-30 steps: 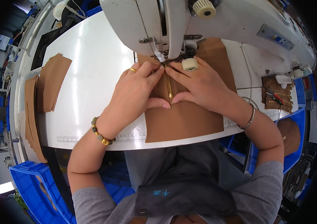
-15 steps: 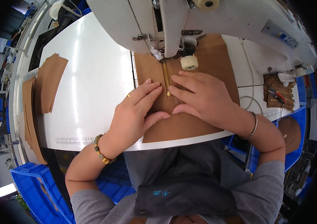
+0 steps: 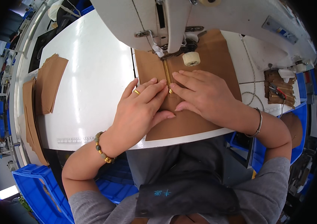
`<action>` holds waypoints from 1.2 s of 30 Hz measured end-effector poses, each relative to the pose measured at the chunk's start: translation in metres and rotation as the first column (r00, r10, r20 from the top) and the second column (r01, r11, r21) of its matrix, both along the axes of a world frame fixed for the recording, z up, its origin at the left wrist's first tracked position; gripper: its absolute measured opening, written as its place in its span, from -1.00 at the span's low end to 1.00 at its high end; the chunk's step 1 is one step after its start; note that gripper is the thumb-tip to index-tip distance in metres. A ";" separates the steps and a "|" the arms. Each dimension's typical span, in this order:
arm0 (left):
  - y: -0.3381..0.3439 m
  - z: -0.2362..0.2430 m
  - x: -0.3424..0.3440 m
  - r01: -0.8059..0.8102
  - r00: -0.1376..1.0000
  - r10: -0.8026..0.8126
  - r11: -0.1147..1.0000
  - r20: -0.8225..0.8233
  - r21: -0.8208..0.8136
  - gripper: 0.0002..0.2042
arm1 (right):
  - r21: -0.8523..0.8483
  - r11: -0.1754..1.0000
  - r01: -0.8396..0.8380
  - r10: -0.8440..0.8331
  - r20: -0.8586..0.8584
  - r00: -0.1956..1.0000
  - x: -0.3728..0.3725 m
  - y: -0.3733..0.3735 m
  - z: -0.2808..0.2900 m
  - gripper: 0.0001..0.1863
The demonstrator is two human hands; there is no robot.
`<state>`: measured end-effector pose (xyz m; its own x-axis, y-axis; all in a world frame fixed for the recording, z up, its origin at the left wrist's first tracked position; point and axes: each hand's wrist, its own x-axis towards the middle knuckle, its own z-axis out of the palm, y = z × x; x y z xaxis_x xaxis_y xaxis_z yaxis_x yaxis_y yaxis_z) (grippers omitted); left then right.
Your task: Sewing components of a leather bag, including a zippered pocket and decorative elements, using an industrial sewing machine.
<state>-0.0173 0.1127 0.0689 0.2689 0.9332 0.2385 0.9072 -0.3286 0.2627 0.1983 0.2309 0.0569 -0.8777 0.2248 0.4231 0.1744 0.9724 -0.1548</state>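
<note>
A brown fabric panel (image 3: pixel 192 125) lies flat on the white table under the head of a sewing machine (image 3: pixel 139 22). A gold-toothed zipper (image 3: pixel 168 72) runs along the panel from the needle area toward me, its pull at the near end. My left hand (image 3: pixel 139 106) rests on the panel left of the zipper, fingers stretched out, fingertips close to the teeth. On the zipper's right side my right hand (image 3: pixel 203 93) presses the fabric with fingers spread. Neither hand grips anything. The presser foot is mostly hidden behind the machine's parts.
Stacks of brown pieces (image 3: pixel 52 86) lie at the table's left edge. At the right sit small brown strips (image 3: pixel 278 87) with red-handled snips (image 3: pixel 277 90) on top. A blue crate (image 3: pixel 39 190) stands low at left, a blue bin (image 3: pixel 298 138) at right. A cord (image 3: pixel 251 71) hangs by the machine.
Against the machine, the panel and zipper have slid slightly away from me, under the head. My left hand's fingers have lifted and spread a little. The whole view has shifted slightly.
</note>
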 end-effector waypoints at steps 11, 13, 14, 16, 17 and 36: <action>0.024 -0.003 -0.009 0.005 1.000 -0.004 0.999 -0.023 0.047 -0.39 | -0.028 1.000 0.012 -0.011 0.020 1.000 -0.010 0.021 0.002 -0.45; 0.030 -0.003 -0.012 0.002 1.000 0.000 0.998 -0.022 0.069 -0.39 | -0.037 0.999 0.018 -0.017 0.027 0.999 -0.013 0.027 0.001 -0.47; 0.032 -0.004 -0.013 0.000 1.000 0.002 0.997 -0.029 0.077 -0.40 | -0.043 0.999 0.022 -0.022 0.008 1.000 -0.015 0.030 0.000 -0.49; 0.037 -0.005 -0.016 -0.006 1.000 0.008 0.994 -0.017 0.105 -0.41 | -0.044 0.999 0.025 -0.025 -0.003 1.000 -0.017 0.034 -0.003 -0.50; 0.039 -0.006 -0.017 -0.010 1.000 0.012 0.994 -0.018 0.112 -0.42 | -0.061 0.997 0.046 -0.046 0.002 0.999 -0.018 0.035 -0.004 -0.51; 0.037 -0.010 -0.021 -0.012 0.999 0.005 0.986 0.044 0.167 -0.52 | -0.085 0.993 0.079 -0.079 0.012 0.997 -0.015 0.033 -0.005 -0.48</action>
<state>-0.0379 0.1500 0.0591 0.2475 0.8812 0.4028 0.8992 -0.3637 0.2433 0.1829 0.2636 0.0521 -0.8593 0.3286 0.3920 0.2518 0.9388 -0.2350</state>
